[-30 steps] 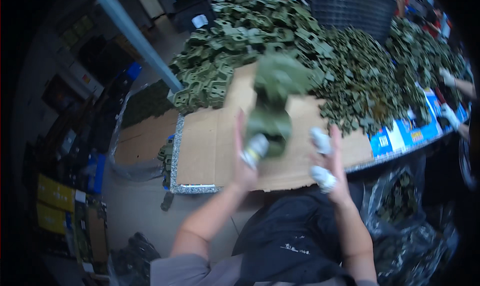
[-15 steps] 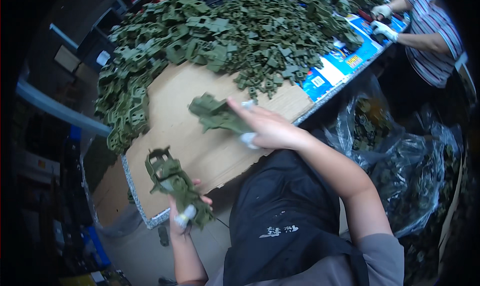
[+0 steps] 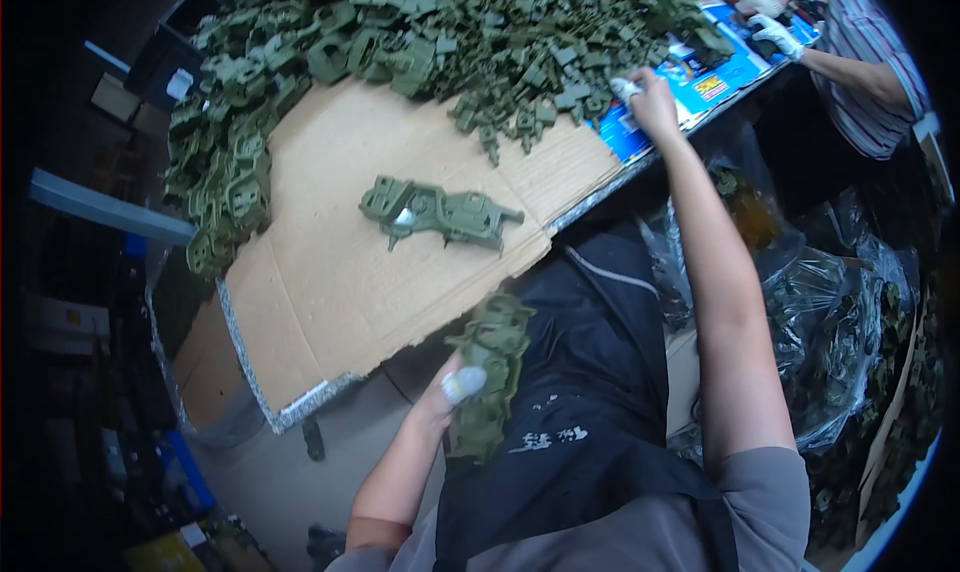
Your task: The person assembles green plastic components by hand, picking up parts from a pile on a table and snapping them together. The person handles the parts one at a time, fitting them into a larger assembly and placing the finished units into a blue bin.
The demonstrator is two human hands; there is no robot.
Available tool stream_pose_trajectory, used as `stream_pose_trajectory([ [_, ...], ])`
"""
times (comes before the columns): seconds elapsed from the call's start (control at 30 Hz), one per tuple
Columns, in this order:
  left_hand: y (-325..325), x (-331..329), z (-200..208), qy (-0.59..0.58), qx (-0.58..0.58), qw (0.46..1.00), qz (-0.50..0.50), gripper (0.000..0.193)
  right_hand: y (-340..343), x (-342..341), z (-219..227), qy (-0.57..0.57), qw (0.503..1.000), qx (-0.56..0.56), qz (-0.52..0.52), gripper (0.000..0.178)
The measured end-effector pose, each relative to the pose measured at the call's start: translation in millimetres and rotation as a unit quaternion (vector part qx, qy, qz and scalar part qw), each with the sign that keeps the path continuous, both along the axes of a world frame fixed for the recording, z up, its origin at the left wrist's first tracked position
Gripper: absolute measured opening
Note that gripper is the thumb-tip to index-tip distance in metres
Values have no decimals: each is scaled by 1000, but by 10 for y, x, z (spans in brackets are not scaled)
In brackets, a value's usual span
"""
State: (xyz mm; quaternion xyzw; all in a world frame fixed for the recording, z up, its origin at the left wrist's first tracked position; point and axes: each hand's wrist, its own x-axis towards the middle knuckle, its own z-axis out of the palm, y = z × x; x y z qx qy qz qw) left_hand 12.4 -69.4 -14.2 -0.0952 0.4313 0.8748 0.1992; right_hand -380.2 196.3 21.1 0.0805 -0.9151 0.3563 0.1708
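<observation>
My left hand (image 3: 448, 387), tape or a cover on its thumb, is closed round a long olive-green moulded plastic part (image 3: 488, 377), held upright before my apron. A second long green plastic part (image 3: 440, 212) lies on the cardboard sheet (image 3: 330, 292), apart from both hands. My right hand (image 3: 655, 107) reaches out to the near right edge of the pile of small green parts (image 3: 560, 57), over the blue printed card (image 3: 625, 137). Its fingers are curled together, with white tape on the tips; whatever is in them is too small to make out.
Larger green parts (image 3: 235, 172) are heaped along the table's left side. Clear plastic bags (image 3: 810, 302) of green parts stand at the right, below the table edge. A co-worker's gloved hands (image 3: 770, 32) work at the far right. A grey metal bar (image 3: 110, 207) is at the left.
My right hand has let go of one green part, left on the cardboard, and moved to the small-parts pile. My left hand has brought its part rightward, in front of my apron.
</observation>
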Motion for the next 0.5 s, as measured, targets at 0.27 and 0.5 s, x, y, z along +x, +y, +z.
stream_pose_trajectory([
  [0.27, 79, -42, -70, -134, 51, 989, -24, 62, -35, 2017, 523, 18, 940, -8, 340, 22],
  [0.5, 158, -108, -143, -81, -21, 986, -144, 62, -264, 3116, -108, -188, 870, 101, 444, 37],
])
